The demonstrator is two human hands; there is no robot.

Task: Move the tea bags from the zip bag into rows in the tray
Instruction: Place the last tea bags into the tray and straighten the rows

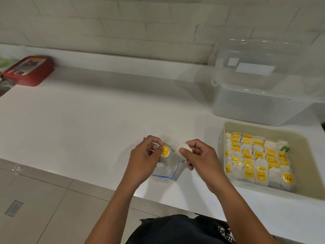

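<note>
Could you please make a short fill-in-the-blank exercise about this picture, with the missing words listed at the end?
1. The right hand pinches a white ____.
2. The tray with rows of tea bags stands to the ____ of the zip bag.
3. The tag pinched by the left hand is ____ in colour.
4. The box at the far left of the counter is ____.

Missing words: tea bag; right; yellow; red
</note>
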